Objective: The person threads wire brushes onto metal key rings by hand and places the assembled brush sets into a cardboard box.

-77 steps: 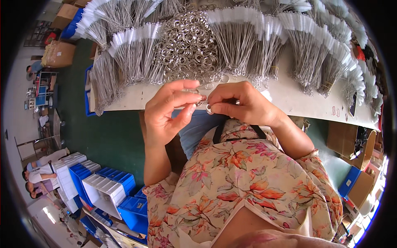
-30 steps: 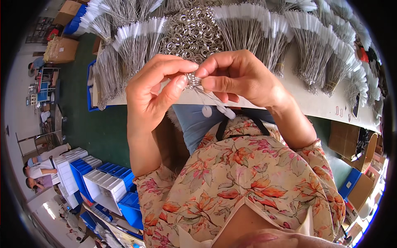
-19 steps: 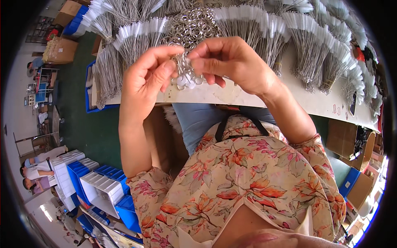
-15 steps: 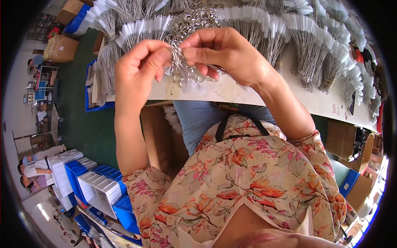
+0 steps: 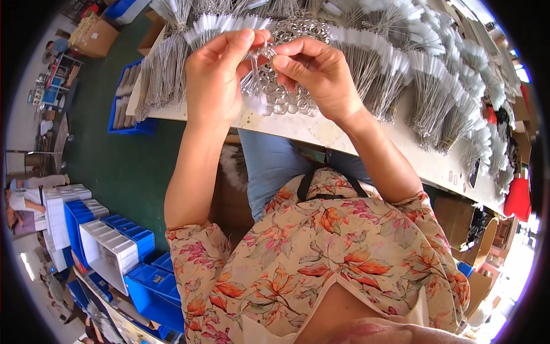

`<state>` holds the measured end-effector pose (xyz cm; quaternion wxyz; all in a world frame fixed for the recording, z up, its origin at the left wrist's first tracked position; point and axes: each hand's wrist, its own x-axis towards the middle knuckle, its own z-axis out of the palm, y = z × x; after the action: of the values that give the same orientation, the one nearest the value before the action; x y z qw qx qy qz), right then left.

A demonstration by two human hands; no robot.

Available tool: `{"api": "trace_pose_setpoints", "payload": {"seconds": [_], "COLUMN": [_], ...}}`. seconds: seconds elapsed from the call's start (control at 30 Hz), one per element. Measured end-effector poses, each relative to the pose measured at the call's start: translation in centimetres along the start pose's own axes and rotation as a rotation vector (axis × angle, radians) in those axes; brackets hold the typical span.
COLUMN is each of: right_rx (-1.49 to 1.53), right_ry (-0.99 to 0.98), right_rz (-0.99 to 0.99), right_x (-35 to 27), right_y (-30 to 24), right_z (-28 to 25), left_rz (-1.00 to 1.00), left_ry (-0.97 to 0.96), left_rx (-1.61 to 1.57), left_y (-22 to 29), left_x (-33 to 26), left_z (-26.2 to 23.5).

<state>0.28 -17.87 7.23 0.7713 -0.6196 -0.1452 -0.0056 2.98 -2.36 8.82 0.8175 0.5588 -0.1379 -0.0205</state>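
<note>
Green floor [image 5: 126,166] spreads left of a cream tabletop [image 5: 321,129], with blue and white rectangular plastic bins [image 5: 152,284] near left and a blue plastic tray [image 5: 140,127] beside the tabletop's left end. Over the tabletop, the left hand [image 5: 215,86] and right hand [image 5: 323,74], 2 pinching grips, clamp a small silver cluster of metal rings and wires [image 5: 264,53]. They partly block a heap of loose silver metal rings [image 5: 302,28]; bundles of white-bristled wire brushes [image 5: 432,100] flank it left and right.
</note>
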Motion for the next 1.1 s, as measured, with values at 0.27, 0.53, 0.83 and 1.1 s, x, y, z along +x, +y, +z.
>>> {"api": "trace_pose_setpoints", "payload": {"seconds": [0.27,0.53,0.83,1.1], "right_rx": [-0.252,-0.246,-0.011,0.326], "right_ry": [0.213,0.113,0.067,0.099], "right_rz": [-0.257,-0.182,0.115,0.224], "right_x": [2.3,2.3,2.8,3.3], "right_y": [3.9,2.5,-0.4,0.4], "right_z": [0.0,-1.5,-2.4,-3.0], "left_rz": [-0.069,-0.138,-0.255,-0.285], "left_ry": [0.082,0.119,-0.033,-0.148], "left_rx": [-0.156,-0.127,-0.087,0.070], "left_y": [-1.4,-1.3,-1.4,-2.3], "left_x": [2.3,2.4,1.0,-2.8], "left_z": [0.8,1.2,0.2,-0.7]}}
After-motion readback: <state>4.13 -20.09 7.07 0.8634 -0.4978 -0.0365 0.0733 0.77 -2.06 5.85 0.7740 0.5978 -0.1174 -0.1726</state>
